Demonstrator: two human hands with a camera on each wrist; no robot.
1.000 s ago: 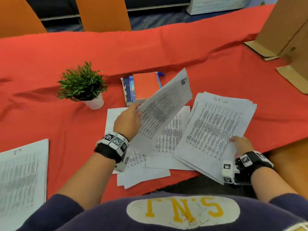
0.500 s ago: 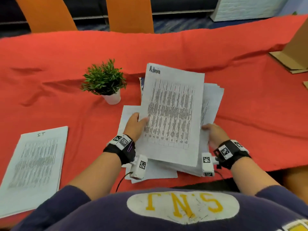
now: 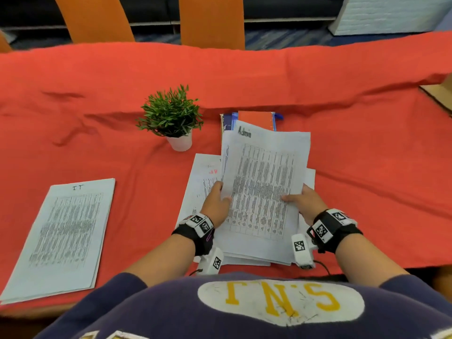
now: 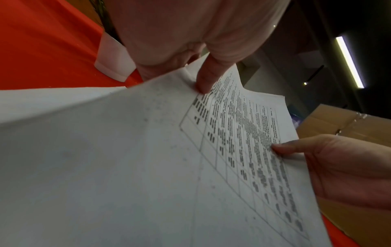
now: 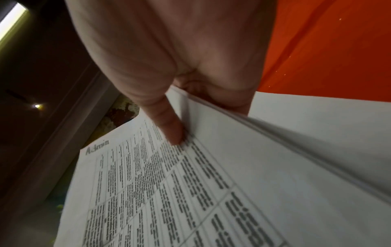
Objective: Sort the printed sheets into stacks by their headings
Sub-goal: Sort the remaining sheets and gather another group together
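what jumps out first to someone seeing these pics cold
The bright red tablecloth fills the scene. At its middle, the left hand and right hand each pinch a side of a bundle of printed sheets headed Admin, held above loose sheets on the cloth. A neat IT stack lies to the left, and a small potted plant stands behind.

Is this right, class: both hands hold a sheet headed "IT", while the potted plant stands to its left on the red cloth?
Not quite. The sheet held by the left hand and right hand is headed "Admin", as the head and right wrist views show. The potted plant does stand to its left on the red cloth.
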